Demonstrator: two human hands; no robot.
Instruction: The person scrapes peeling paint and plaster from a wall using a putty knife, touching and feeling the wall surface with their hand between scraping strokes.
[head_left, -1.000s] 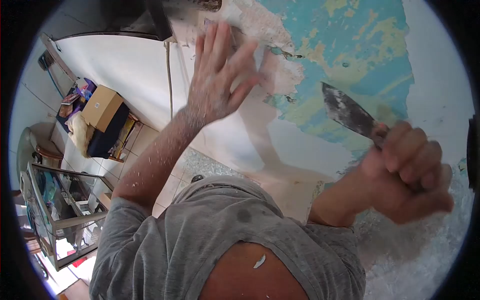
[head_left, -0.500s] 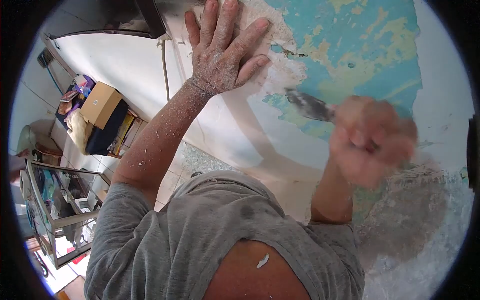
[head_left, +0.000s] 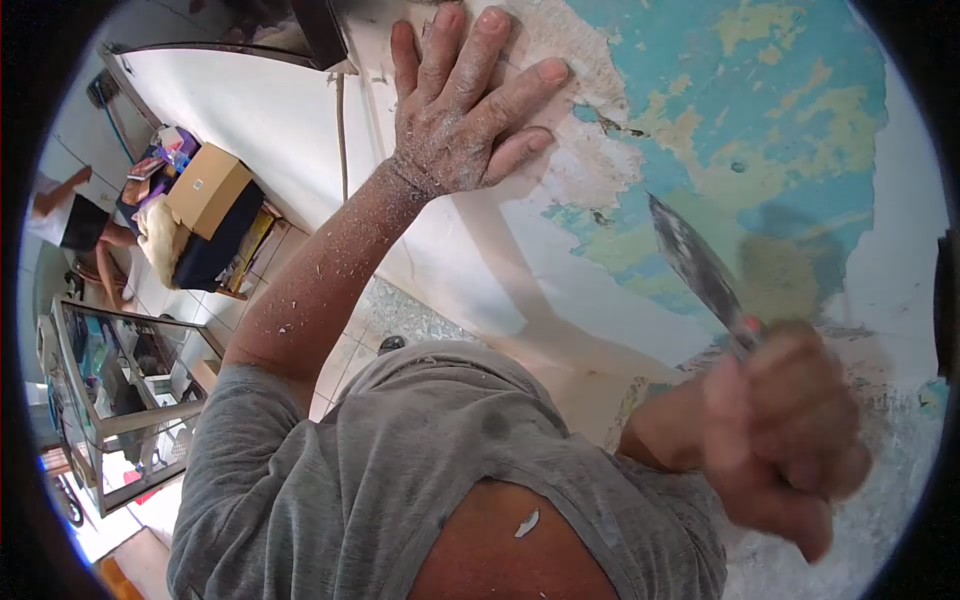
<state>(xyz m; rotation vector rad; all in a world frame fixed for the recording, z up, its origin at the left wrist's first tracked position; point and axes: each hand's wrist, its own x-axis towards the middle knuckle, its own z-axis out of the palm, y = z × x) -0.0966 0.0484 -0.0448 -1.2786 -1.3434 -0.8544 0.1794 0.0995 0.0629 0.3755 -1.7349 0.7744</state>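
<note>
My left hand, dusted with pale flakes, rests spread against the upper wall, holding nothing. In my right hand, blurred by motion, is a scraper whose stained metal blade points up and left. The blade lies in front of the wall; whether it touches cannot be told. Behind it the wall shows turquoise and yellowish old paint, with a ragged edge against the white layer. Bare pinkish plaster shows beside my left fingers.
A cardboard box sits on a dark-covered stand at the left. Below it is a glass-paned metal cabinet. Another person is at the far left. A cord hangs along the white wall.
My left hand came down flat on the wall. The right hand with the scraper moved left, then back right and lower. A person has come into view at the left.
</note>
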